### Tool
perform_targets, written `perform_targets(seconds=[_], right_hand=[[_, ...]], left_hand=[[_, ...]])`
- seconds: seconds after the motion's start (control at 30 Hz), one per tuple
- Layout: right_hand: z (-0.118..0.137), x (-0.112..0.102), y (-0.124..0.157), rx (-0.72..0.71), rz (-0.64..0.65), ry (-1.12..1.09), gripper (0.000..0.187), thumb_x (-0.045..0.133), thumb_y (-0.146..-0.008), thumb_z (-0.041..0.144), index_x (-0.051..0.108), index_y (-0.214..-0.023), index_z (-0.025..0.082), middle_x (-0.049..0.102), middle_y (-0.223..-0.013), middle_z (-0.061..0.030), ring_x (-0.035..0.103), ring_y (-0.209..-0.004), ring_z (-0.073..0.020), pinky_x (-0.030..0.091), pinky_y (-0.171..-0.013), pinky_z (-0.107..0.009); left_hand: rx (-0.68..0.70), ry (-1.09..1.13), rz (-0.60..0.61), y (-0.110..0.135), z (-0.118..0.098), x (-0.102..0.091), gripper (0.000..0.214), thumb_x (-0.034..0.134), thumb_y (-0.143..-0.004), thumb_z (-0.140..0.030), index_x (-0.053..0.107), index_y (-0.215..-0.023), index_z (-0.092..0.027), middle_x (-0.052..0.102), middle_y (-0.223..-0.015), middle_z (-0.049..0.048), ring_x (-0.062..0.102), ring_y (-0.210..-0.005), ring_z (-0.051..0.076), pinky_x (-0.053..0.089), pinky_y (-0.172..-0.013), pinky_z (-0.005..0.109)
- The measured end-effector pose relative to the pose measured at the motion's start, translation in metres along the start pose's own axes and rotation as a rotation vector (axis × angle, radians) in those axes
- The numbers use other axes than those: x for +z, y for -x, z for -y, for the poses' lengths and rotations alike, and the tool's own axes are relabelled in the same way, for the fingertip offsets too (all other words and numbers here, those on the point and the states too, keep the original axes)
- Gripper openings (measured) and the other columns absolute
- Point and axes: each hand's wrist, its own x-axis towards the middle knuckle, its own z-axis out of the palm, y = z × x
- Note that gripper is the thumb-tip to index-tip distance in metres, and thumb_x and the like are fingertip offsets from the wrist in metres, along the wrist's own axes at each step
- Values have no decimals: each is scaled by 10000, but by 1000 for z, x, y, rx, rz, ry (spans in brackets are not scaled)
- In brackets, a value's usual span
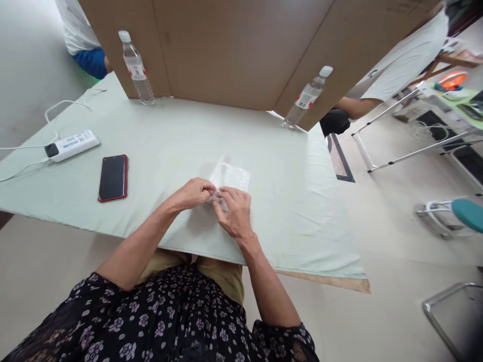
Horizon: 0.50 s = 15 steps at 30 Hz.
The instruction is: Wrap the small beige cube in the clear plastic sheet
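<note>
A small clear bubble-wrap bag (237,176) lies on the pale green tablecloth near the table's front edge, partly raised at its left side. My left hand (196,193) pinches its near left edge between thumb and fingertips. From the other side my right hand (234,208) reaches over the bag, its fingers curled onto the same edge, close to the left fingertips. My fingers cover the near part of the bag. Whether anything is inside it, I cannot tell.
A red-cased phone (113,178) and a white power strip (73,145) with cables lie to the left. Two water bottles, a left one (138,73) and a right one (306,100), stand against a cardboard screen (234,50). People sit beyond it.
</note>
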Motion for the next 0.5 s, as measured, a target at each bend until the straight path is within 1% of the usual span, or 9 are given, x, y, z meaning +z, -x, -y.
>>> perform_targets(seconds=[0.07, 0.1, 0.13, 0.2, 0.27, 0.33, 0.37, 0.43, 0.5], right_hand=[[-9, -10, 11, 134, -120, -9, 162, 568, -908, 292, 667, -1010, 213, 692, -1222, -92, 592, -1156, -258, 373, -991, -413], [-14, -14, 17, 227, -160, -6, 205, 560, -911, 320, 664, -1047, 206, 680, -1240, -108, 597, -1153, -266, 392, -984, -419], [-19, -18, 23, 328, -167, -14, 267, 556, -910, 352, 653, -1104, 197, 673, -1247, -121, 618, -1105, -265, 418, -959, -420], [-28, -24, 33, 530, -89, -63, 440, 558, -896, 432, 596, -1247, 170, 681, -1221, -134, 657, -925, -239, 469, -875, -408], [-32, -24, 38, 679, 34, -117, 605, 560, -879, 507, 522, -1362, 144, 709, -1141, -121, 652, -784, -214, 490, -811, -391], [-33, -20, 37, 749, 111, -137, 700, 558, -866, 554, 478, -1417, 129, 725, -1063, -103, 653, -772, -220, 492, -806, -388], [-33, -17, 34, 761, 120, -142, 726, 557, -860, 569, 467, -1430, 129, 726, -1047, -101, 657, -797, -231, 491, -816, -389], [-32, -10, 27, 776, 96, -161, 767, 563, -842, 594, 456, -1444, 132, 721, -1050, -109, 661, -838, -247, 492, -824, -392], [-32, -2, 20, 788, 44, -193, 809, 592, -809, 601, 449, -1449, 127, 711, -1033, -108, 654, -843, -249, 494, -809, -385]], left_hand=[[74, -141, -28, 1, 3, 6, 241, 520, -761, -193, 743, -852, -174, 662, -815, 30, 608, -769, 176, 481, -730, 301], [102, -204, -70, 1, 5, 9, 234, 535, -787, -216, 744, -886, -179, 665, -882, 48, 615, -822, 191, 488, -763, 317], [129, -253, -120, 1, 6, 13, 226, 551, -808, -237, 742, -916, -181, 661, -951, 67, 619, -877, 206, 494, -791, 329], [179, -306, -176, 2, 9, 20, 213, 562, -843, -252, 731, -948, -175, 640, -1048, 94, 617, -935, 217, 504, -813, 339], [214, -318, -178, 2, 11, 24, 205, 554, -870, -238, 717, -972, -165, 628, -1082, 99, 618, -908, 201, 512, -808, 333], [213, -331, -166, 3, 11, 27, 208, 558, -884, -226, 705, -1016, -160, 623, -1073, 94, 617, -864, 187, 519, -797, 327], [206, -348, -168, 3, 10, 28, 213, 563, -887, -222, 702, -1035, -159, 620, -1075, 95, 619, -874, 189, 521, -801, 327], [186, -391, -173, 5, 8, 30, 218, 567, -893, -213, 702, -1055, -159, 610, -1087, 100, 622, -920, 203, 521, -814, 326], [163, -431, -165, 7, 5, 31, 214, 561, -903, -212, 711, -1049, -164, 599, -1096, 104, 621, -943, 210, 518, -816, 327]])
